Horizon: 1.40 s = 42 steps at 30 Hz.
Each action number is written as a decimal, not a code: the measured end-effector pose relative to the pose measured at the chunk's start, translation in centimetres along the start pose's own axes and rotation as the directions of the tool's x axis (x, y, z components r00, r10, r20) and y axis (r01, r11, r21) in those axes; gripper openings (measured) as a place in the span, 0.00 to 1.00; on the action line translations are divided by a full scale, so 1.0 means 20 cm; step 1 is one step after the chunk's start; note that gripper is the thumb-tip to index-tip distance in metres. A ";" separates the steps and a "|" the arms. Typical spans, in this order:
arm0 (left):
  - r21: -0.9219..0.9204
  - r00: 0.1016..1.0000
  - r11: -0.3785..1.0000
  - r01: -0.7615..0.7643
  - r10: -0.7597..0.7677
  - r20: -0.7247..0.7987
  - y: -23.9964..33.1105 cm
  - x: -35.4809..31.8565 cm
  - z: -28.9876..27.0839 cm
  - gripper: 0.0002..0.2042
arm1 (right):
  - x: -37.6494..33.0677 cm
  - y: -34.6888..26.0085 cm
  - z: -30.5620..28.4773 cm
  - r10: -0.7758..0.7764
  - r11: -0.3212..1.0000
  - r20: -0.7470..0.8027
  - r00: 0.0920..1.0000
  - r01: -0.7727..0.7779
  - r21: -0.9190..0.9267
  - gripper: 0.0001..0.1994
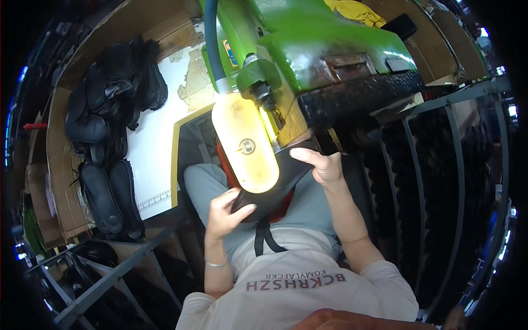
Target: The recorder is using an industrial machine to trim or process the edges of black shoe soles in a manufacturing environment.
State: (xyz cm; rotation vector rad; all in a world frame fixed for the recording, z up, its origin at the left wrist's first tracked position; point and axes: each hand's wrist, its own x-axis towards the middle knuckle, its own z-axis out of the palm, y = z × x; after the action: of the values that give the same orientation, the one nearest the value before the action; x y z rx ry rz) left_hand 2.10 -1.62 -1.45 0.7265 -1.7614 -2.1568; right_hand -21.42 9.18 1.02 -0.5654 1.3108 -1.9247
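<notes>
My left hand (224, 213) pinches the near left end of a black piece (292, 165), thumb along one side and fingers curled at the other. At its far right end, my right hand (325, 165) grips the same piece with the thumb laid on top, most fingers hidden below. The piece looks like shoe material, but its exact kind cannot be made out. A lit yellow-white lamp (246, 144) covers much of it. Just above my right hand is the working head of a green machine (335, 49), and the contact point there is hidden.
Black shoes (110, 82) and black soles (102, 195) lie heaped on a white board (157, 143) at left, inside a cardboard surround (59, 187). Grey metal racks (129, 269) stand at lower left and right. A blue hose (212, 38) runs down to the lamp.
</notes>
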 end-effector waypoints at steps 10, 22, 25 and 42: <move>0.191 0.893 0.942 -0.276 0.324 -0.311 -0.02 0.36 0.39 0.05 | -0.57 0.15 -0.11 0.437 0.882 0.148 0.887 -0.391 -0.262 0.18; -0.117 0.954 0.967 -0.225 0.194 -0.228 0.07 0.32 0.48 0.10 | -0.37 -0.27 -0.49 -0.076 0.982 -0.367 0.927 0.006 -0.189 0.10; 0.074 0.910 0.963 -0.257 0.268 -0.316 0.14 0.34 0.48 0.05 | -0.12 -0.36 -0.47 -0.140 0.974 -0.331 0.933 0.069 -0.217 0.11; 0.001 0.937 0.992 -0.125 0.119 -0.327 0.10 -0.01 -0.26 0.06 | -0.02 -0.05 0.03 -0.047 0.967 0.136 0.990 0.079 -0.244 0.19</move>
State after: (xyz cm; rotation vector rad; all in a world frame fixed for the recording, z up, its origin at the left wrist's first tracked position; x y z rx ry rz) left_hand 4.81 -6.29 -0.13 0.8869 -1.5662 -1.8450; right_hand -21.15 9.33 2.16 -0.8528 1.4751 -1.7519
